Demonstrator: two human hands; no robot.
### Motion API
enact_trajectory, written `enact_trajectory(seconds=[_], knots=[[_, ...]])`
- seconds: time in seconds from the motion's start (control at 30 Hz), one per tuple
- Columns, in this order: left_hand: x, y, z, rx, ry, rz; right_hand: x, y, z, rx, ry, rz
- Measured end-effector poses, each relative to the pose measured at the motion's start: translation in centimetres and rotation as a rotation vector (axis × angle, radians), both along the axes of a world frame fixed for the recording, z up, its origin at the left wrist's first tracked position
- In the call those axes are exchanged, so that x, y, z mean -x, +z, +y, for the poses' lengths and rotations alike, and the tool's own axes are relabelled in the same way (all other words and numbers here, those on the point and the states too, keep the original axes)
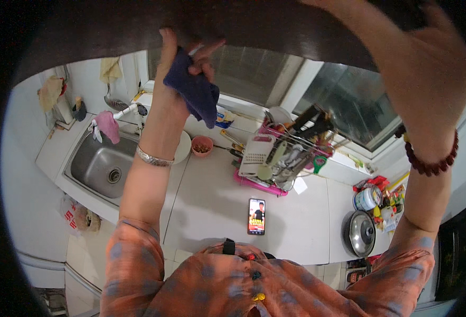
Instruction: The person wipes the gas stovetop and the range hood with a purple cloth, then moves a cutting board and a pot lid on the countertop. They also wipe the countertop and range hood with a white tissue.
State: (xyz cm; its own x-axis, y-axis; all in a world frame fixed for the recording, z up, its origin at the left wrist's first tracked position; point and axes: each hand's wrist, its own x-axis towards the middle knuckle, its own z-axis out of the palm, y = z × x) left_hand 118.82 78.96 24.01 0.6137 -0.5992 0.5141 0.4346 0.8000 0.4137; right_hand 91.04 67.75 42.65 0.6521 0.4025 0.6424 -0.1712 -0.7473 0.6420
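Observation:
Both my arms reach up over the counter. A dark blue cloth [195, 89] is held in my left hand [172, 97], bunched between palm and fingers, with the thumb pointing up. Just behind these fingers is a dark, smooth panel [256, 23] that spans the top of the view. My right hand [427, 55] is raised at the upper right by the same panel. Blur and the picture's edge hide most of its fingers, so its grip and any contact with the panel are unclear.
Below are a steel sink [98, 158] with a pink cloth [107, 126] over its faucet, a pink bowl [202, 146], and a utensil rack [284, 154]. A lit phone [256, 216] lies on the white counter [205, 206]. A lidded pan [360, 233] stands right, near jars [367, 198].

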Motion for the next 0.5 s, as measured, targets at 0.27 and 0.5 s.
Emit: enact_trajectory(seconds=[0.27,0.5], knots=[[14.3,4.7,-1.8,-0.007,-0.052,-0.175,17.3,-2.3,-0.3,-0.232,0.131,-0.102],[27.2,1.8,-5.0,-0.085,-0.193,-0.165,28.6,-6.5,-1.2,-0.349,0.245,-0.189]])
